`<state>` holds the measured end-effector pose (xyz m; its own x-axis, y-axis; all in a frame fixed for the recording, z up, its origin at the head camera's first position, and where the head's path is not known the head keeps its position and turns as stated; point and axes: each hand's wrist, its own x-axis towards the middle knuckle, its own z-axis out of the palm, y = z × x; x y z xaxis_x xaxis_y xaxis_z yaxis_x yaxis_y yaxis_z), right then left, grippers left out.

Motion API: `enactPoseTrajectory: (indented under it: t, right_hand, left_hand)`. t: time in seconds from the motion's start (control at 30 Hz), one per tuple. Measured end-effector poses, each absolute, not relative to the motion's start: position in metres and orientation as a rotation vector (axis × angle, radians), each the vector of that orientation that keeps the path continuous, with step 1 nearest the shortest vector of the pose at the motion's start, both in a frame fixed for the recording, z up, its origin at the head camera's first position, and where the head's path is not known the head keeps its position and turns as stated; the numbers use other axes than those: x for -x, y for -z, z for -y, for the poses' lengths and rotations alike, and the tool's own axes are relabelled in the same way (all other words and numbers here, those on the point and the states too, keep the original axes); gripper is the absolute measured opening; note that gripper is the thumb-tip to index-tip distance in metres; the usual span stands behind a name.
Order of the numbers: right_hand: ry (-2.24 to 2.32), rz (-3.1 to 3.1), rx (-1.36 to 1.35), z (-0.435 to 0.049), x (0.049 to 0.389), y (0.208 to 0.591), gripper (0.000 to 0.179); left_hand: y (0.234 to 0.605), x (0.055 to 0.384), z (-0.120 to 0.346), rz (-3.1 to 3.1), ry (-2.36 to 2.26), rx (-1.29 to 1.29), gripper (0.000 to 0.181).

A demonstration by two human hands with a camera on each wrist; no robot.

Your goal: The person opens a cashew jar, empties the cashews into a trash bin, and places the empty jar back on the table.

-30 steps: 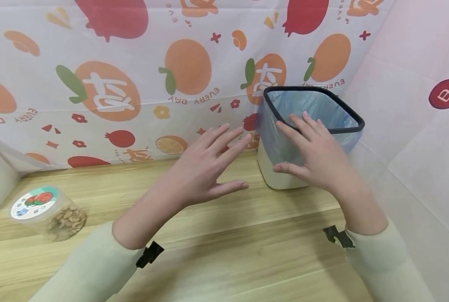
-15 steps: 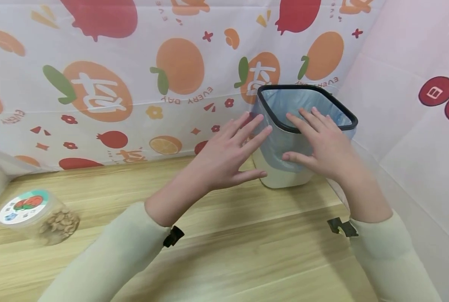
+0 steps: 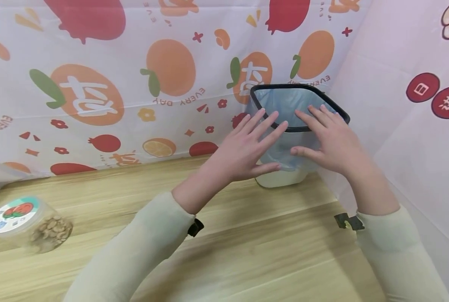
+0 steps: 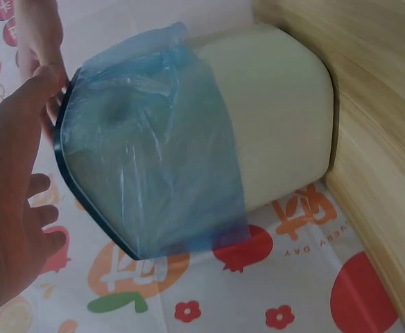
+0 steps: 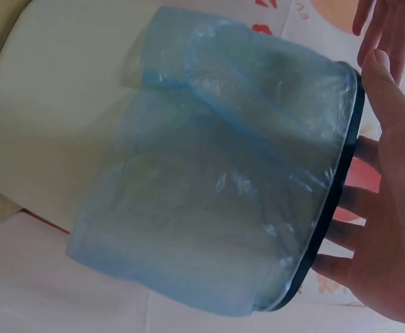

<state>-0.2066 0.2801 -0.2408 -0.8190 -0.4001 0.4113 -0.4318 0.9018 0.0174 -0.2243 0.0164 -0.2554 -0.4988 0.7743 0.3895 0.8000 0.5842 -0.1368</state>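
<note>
Two hands, left hand (image 3: 245, 153) and right hand (image 3: 335, 140), hang apart, spread and gripping nothing, near the bin (image 3: 281, 179) at two o'clock in the head view; contact we can't quite tell. Uneven pressure on its rim (image 3: 300, 129), we judge, could tip it.

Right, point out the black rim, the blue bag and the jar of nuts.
Black rim (image 3: 299, 129): head view, on its near edge.
Blue bag (image 5: 202, 187): right wrist view, on its folded-down outside.
Jar of nuts (image 3: 39, 230): head view, on its clear side.
</note>
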Motion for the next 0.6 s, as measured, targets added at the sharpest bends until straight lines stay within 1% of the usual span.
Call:
enactPoseTrajectory:
  t: [0.13,0.23,0.43,0.6]
  right_hand:
    - [-0.121,2.637,-0.608,-0.285,0.209,0.242,0.083]
    - [-0.121,2.612,-0.603,-0.287,0.211,0.242,0.079]
    - [-0.141,2.64,-0.57,-0.294,0.212,0.243,0.076]
    - [-0.19,2.627,-0.562,-0.304,0.215,0.244,0.069]
  left_hand:
    - [0.255,0.23,-0.027,2.419,0.089,1.26,0.09]
    - [0.255,0.234,-0.035,2.414,0.106,1.254,0.088]
    - [0.257,0.241,-0.044,2.43,0.087,1.233,0.085]
    - [0.259,0.246,-0.051,2.426,0.108,1.222,0.079]
